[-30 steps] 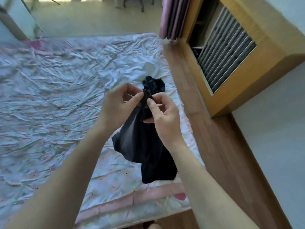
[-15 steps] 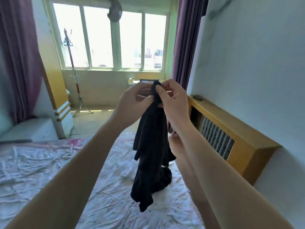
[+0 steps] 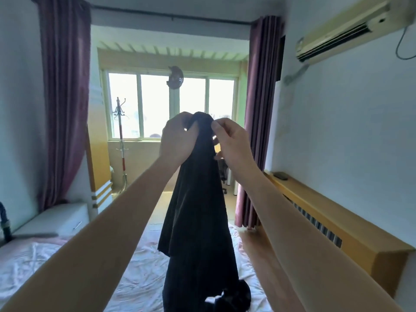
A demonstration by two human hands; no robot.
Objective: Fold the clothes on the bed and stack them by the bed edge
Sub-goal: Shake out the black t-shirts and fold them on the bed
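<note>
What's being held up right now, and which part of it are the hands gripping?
A black garment, pinched at its bunched top edge by both the left hand and the right hand; the rest hangs toward the bed.

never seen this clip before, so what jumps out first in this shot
Dead centre, a black garment hangs in a long dark drape, pinched at its top by the left hand and the right hand, both raised in front of the bright window. Its lower end bunches on the white bed sheet below. Maroon curtains frame the window, and an air conditioner sits high on the right wall.
</note>
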